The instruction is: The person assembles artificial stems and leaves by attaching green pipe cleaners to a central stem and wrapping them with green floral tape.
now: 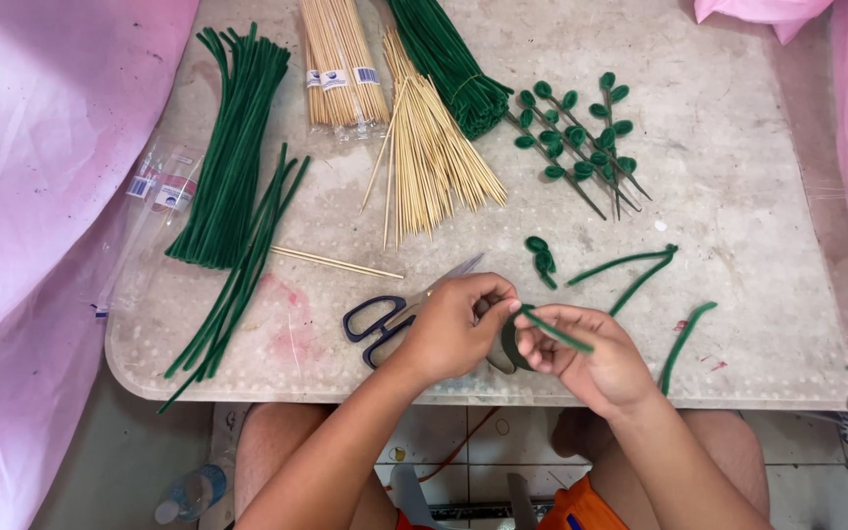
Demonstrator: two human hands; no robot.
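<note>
- Left hand [453, 329] at about 6 o'clock on the table [738, 177], fingers curled, thumb and fingertips pinching one end of a green pipe cleaner [547, 329].
- Right hand [591, 358] just beside it toward 3 o'clock, palm partly up, thumb and forefinger pressed on the same green pipe cleaner, other fingers loosely curled.
- Green pipe cleaner held between both hands just above the near table edge, bent into a loop on the left-hand side, free end slanting toward 4 o'clock.
- Scissors [385, 319] with dark handles lying flat just under the left hand, toward 9 o'clock, blades partly hidden by it.
- Bent green pieces [630, 270] lying loose at 1 to 3 o'clock from the hands, near but apart.
- Small finished leaf piece [542, 258] at 12 o'clock from the hands.
- Cluster of leafy green stems [581, 137] farther out at 1 o'clock.
- Loose bamboo skewers [429, 157] fanned at 12 o'clock, a bagged bundle of skewers [341, 64] beyond at 11 o'clock.
- Long straight green pipe cleaners [233, 157] in bundles at 10 o'clock, well apart from the hands.
- Pink cloth [31, 196] along the left side.
</note>
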